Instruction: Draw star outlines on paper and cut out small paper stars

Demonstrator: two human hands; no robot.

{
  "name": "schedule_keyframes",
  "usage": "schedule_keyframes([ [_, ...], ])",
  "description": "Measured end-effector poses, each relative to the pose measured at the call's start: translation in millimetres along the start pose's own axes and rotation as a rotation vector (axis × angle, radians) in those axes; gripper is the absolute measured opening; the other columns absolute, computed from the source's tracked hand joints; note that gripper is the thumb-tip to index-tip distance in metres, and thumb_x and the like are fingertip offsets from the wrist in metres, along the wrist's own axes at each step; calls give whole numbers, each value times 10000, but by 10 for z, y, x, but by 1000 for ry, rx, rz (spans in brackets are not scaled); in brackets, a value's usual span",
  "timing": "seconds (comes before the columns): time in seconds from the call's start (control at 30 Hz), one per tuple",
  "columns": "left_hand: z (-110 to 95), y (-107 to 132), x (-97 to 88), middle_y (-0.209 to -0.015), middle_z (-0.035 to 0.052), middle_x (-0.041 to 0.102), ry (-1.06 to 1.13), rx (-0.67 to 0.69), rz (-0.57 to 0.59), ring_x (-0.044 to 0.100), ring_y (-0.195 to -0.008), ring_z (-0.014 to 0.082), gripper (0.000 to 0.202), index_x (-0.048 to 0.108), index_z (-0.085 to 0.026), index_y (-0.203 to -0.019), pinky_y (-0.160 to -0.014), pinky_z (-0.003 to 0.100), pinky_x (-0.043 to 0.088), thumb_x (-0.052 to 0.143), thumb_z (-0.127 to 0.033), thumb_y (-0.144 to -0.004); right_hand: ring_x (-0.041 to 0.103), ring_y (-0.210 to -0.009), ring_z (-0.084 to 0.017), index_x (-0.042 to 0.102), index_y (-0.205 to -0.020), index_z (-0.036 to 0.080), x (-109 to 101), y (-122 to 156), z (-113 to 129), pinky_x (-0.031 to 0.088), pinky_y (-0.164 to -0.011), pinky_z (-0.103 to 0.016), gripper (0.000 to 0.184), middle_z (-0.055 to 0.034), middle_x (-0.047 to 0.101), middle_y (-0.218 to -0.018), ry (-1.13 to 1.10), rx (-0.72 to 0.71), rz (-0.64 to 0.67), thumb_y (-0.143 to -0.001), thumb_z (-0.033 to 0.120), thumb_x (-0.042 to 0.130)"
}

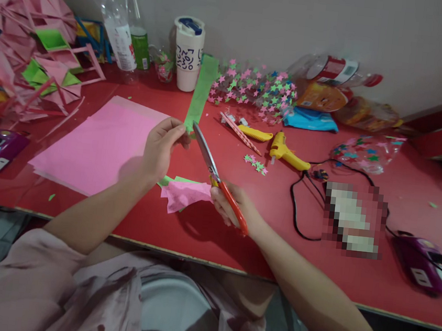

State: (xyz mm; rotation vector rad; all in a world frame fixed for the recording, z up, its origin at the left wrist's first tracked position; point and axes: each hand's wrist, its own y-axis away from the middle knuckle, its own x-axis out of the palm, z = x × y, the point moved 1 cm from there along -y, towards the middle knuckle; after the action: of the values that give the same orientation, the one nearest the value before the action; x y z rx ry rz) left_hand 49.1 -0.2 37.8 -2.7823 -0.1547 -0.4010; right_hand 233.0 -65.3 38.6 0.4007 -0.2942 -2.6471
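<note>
My left hand [160, 148] pinches the lower end of a long green paper strip [202, 90], which stretches away toward the back of the table. In my right hand [236, 206] is a pair of scissors [207, 153] with orange-red handles. The blades point up and to the left, their tips touching or just beside the strip's near end; I cannot tell whether they have paper between them. Crumpled pink paper scraps [186, 196], with green pieces under them, lie on the red table below my hands. Pink paper sheets [100, 142] are stacked left of my left hand.
A white tumbler [188, 59] and bottles [118, 39] stand at the back. Bagged paper stars [256, 87], a yellow glue gun [288, 152] and a yellow cutter [255, 133] lie to the right. Black cables run near a purple power strip [426, 263]. Pink paper shapes [35, 14] crowd the left.
</note>
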Motion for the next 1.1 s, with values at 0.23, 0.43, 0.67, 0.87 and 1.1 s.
schedule_keyframes([
  [0.23, 1, 42, 54, -662, -12, 603, 24, -61, 118, 582, -621, 90, 151, 560, -186, -724, -605, 236, 488, 600, -315, -794, 335, -320, -48, 381, -660, 210, 12, -25, -81, 269, -338, -198, 432, 98, 367, -431, -2, -24, -38, -765, 579, 578],
  [0.43, 13, -7, 9, -638, -30, 580, 69, 5, 18, 558, -600, 73, 87, 555, -190, -710, -569, 203, 468, 598, -233, -772, 331, -331, -46, 383, -662, 207, 7, -26, -73, 266, -342, -197, 449, 100, 357, -440, -26, -26, -22, -761, 602, 572],
  [0.67, 1, -25, -16, -610, -39, 568, 48, 58, 1, 533, -557, 63, 90, 544, -191, -689, -564, 197, 458, 559, -190, -777, 356, -323, -55, 394, -676, 205, -34, -22, -55, 296, -349, -203, 446, 97, 375, -433, 27, -18, 29, -777, 615, 538],
  [0.87, -2, -9, 0, -585, -39, 556, -1, 38, 41, 517, -541, 63, 100, 543, -182, -669, -547, 198, 447, 552, -178, -768, 380, -337, -62, 408, -694, 201, -66, -15, -63, 306, -362, -204, 402, 92, 393, -442, 69, -31, 50, -777, 556, 577],
  [1.1, 11, -20, -20, -608, -27, 577, -3, 15, 58, 557, -585, 83, 101, 519, -183, -668, -568, 218, 466, 516, -175, -768, 383, -346, -64, 402, -695, 202, -57, -5, -22, 304, -362, -204, 397, 88, 392, -456, 58, -11, 60, -768, 551, 577],
])
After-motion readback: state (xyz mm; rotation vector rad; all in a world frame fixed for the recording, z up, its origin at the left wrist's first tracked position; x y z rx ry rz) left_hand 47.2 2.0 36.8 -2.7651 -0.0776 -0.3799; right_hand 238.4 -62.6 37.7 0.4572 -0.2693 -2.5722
